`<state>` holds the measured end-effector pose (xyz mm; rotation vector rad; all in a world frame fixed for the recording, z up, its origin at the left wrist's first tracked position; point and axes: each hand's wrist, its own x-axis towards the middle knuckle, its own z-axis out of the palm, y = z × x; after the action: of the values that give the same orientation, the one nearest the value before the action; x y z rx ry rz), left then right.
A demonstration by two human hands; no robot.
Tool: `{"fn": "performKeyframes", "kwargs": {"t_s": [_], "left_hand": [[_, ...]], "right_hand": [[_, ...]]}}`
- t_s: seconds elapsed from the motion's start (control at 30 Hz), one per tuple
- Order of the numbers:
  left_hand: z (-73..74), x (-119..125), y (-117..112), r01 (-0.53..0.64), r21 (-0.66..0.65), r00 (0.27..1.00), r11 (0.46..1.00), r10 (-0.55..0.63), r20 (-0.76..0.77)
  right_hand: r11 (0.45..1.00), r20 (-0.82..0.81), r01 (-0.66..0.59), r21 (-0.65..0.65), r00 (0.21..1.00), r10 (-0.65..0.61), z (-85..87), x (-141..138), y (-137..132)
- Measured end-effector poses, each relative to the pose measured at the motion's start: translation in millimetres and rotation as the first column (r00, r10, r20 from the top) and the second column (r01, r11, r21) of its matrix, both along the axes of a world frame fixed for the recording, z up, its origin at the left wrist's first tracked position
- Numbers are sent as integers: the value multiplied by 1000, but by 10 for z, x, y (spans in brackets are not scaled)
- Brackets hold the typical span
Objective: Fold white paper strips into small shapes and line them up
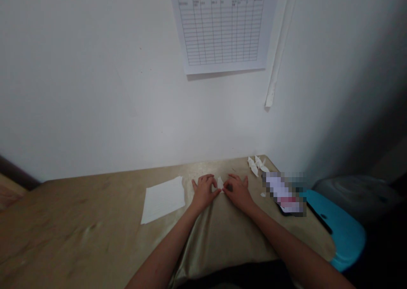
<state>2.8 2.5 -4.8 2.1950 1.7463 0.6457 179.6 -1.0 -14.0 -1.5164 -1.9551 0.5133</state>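
Note:
A small piece of folded white paper (220, 182) stands between my hands near the middle of the table, its pointed tip facing the wall. My left hand (205, 190) pinches its lower left edge between thumb and forefinger. From the other side my right hand (237, 190) pinches the lower right edge, and the fingertips of both hands almost meet. The remaining fingers are curled or spread above the tabletop. Part of the paper is hidden by the fingers.
A stack of white paper sheets (163, 200) lies left of my hands. Folded paper figures (253, 166) sit at the back right corner, near a phone (282, 193) with a blurred screen. A blue stool-like object (346, 229) stands beyond the right edge. The wall (127, 90) rises behind the table (95, 221).

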Motion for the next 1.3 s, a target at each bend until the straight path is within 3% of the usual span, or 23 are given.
{"fn": "performKeyframes", "kwargs": {"t_s": [0.67, 1.3], "left_hand": [[25, -40, 10, -35, -6, 999, 999, 35, 9], [60, -113, 62, 17, -86, 996, 996, -25, -89]], "right_hand": [[998, 36, 58, 21, 998, -59, 14, -18, -53], [989, 128, 144, 26, 981, -146, -60, 0, -18]]}}
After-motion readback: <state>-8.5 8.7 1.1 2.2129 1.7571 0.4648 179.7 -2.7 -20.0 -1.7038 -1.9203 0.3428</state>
